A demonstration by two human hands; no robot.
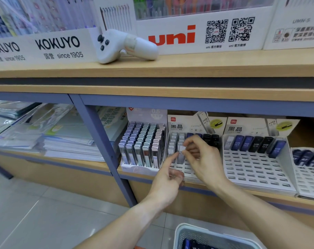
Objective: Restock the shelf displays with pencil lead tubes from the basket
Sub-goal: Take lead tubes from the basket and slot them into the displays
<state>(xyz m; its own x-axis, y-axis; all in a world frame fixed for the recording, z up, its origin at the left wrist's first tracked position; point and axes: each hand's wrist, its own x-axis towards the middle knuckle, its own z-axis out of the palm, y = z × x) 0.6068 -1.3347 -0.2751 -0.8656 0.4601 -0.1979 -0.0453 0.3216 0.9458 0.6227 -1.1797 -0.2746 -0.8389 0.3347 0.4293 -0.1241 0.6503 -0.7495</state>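
Note:
My right hand [200,157] pinches the top of a clear pencil lead tube [180,155] that stands in the middle white display tray [190,174] on the lower shelf. My left hand [167,178] reaches up from below, its index finger touching the same tube while the other fingers curl in. More clear, blue and black tubes [206,138] stand in the back rows of that tray. The white basket [188,234] sits at the bottom edge with dark tubes [193,246] inside.
A full tray of pastel tubes [143,146] stands to the left, and a tray [251,169] with one row of blue and black tubes to the right. A white controller [123,46] lies on the upper shelf. Stacked folders [50,139] fill the left bay.

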